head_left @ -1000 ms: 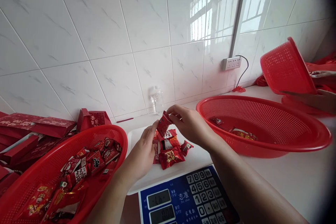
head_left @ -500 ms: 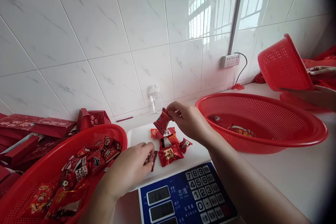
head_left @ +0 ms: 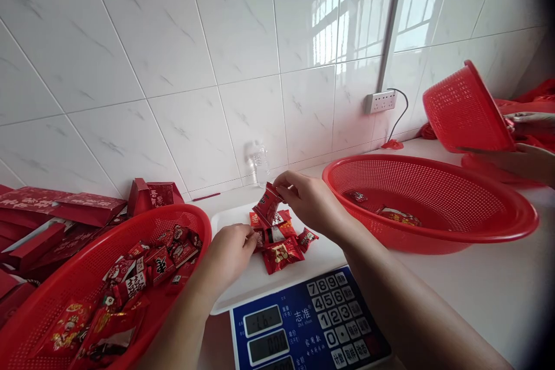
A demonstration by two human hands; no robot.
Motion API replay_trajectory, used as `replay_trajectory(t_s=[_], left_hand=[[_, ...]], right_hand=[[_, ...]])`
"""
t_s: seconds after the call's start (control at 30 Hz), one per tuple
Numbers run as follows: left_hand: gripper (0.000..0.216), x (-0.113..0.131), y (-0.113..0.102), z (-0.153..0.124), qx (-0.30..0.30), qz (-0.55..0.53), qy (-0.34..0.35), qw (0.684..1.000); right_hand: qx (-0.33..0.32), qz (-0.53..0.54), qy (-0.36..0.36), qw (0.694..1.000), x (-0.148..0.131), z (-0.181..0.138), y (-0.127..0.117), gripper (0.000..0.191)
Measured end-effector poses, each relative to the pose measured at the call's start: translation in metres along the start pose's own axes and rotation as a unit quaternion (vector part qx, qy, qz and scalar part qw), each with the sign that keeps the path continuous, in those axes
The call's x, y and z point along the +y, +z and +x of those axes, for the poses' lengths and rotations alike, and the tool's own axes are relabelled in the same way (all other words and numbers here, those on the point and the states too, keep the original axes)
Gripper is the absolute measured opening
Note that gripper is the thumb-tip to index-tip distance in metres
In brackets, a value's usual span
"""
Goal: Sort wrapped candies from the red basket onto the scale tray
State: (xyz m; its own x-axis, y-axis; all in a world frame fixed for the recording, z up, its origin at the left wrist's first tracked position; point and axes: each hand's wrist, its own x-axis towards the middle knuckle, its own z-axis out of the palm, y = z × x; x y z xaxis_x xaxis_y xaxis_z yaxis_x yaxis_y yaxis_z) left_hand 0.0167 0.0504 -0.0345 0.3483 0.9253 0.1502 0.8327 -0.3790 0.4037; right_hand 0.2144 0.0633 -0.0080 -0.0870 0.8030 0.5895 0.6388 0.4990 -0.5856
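My right hand (head_left: 306, 199) pinches a small red snack packet (head_left: 267, 206) by its end, holding it tilted above the white scale tray (head_left: 236, 286). My left hand (head_left: 232, 251) is over the tray's left part, its fingertips closed on a dark red snack packet (head_left: 259, 239) that is mostly hidden. Several red and orange packets lie in a loose pile beneath; a shiny red one (head_left: 282, 255) is in front and a small twisted one (head_left: 307, 239) at the right. Below the tray is the blue scale panel (head_left: 303, 324) with its keypad and displays.
A red basket (head_left: 200, 217) with several packets stands at left, near folded red boxes (head_left: 89, 208). Another wide red basket (head_left: 433, 165) at right holds a few packets. Beyond it, another person's hands (head_left: 526, 156) tilt a red basket (head_left: 463, 110). A clear bottle (head_left: 261, 165) stands by the wall.
My left hand has moved up and away across the tray, bringing its dark red packet to the pile. The packet in my right hand has dropped slightly.
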Motion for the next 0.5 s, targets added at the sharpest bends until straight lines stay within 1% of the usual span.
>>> replay_trajectory(t_s=[0.07,0.13,0.23,0.3,0.33,0.37,0.43,0.5], left_hand=[[0.03,0.0,0.0,0.001,0.007,-0.025,0.001,1.0],[0.027,0.0,0.0,0.001,0.031,-0.048,-0.005,0.998],[0.026,0.003,-0.003,0.0,0.109,-0.097,-0.015,0.989],[0.033,0.007,-0.008,-0.003,0.153,-0.137,-0.008,0.979],[0.037,0.008,-0.01,-0.005,0.16,-0.16,0.001,0.974],[0.04,0.01,-0.013,-0.007,0.153,-0.195,0.015,0.969],[0.039,0.012,-0.017,-0.011,0.097,-0.297,0.044,0.949],[0.036,0.013,-0.02,-0.013,0.026,-0.409,0.056,0.911]], right_hand=[[0.0,0.004,0.0,1.0,0.0,0.0,0.0,0.016],[0.001,0.011,0.0,1.0,0.0,0.0,0.0,0.015],[-0.001,0.026,0.002,1.0,-0.001,0.0,-0.002,0.015],[-0.017,0.072,0.005,0.997,-0.002,-0.001,-0.002,0.014],[-0.029,0.111,0.007,0.993,-0.004,-0.001,-0.003,0.013],[-0.045,0.155,0.009,0.987,-0.005,-0.002,-0.003,0.012],[-0.076,0.243,0.007,0.967,-0.009,-0.004,-0.004,0.012],[-0.095,0.302,-0.002,0.949,-0.013,-0.006,-0.006,0.012]])
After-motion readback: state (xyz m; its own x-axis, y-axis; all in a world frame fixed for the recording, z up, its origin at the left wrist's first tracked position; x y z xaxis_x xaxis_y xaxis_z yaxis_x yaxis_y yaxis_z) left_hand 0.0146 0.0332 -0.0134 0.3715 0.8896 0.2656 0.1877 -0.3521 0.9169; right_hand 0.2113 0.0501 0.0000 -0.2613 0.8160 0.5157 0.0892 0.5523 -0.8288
